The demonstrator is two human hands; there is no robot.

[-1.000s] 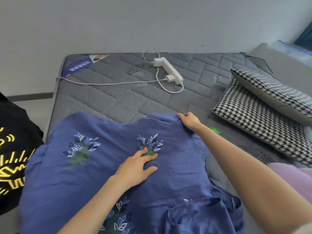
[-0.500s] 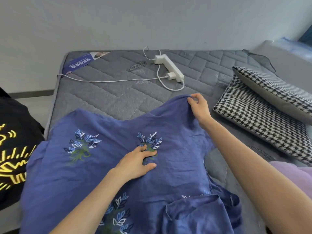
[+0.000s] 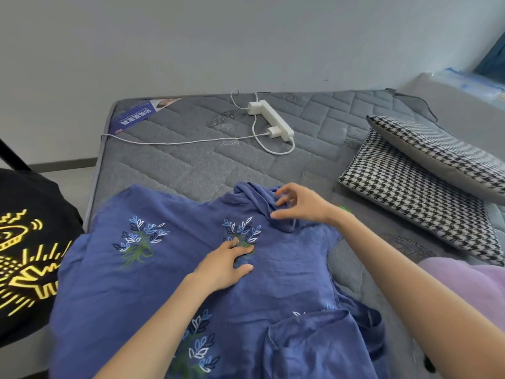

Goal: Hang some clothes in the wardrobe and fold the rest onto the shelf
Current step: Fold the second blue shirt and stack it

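Note:
A blue garment (image 3: 169, 272) printed with white and blue leaf sprigs lies spread on the grey mattress (image 3: 177, 165). My left hand (image 3: 224, 265) presses flat on its middle, just below one sprig. My right hand (image 3: 302, 205) hovers over the garment's far right corner, which lies folded back in a rumpled bunch; the fingers are spread and loosely bent and hold nothing. Another fold of the same blue cloth lies at the near right.
A white power strip (image 3: 273, 120) with charger and cable lies at the back of the mattress. Two houndstooth pillows (image 3: 418, 192) are stacked at the right. A black garment with yellow print (image 3: 30, 258) hangs at the left. Lilac cloth (image 3: 464, 285) lies near right.
My right hand lifted the garment's far right corner, brought it back toward the middle and let it go; the corner now lies folded over. My left hand stayed pressed in place.

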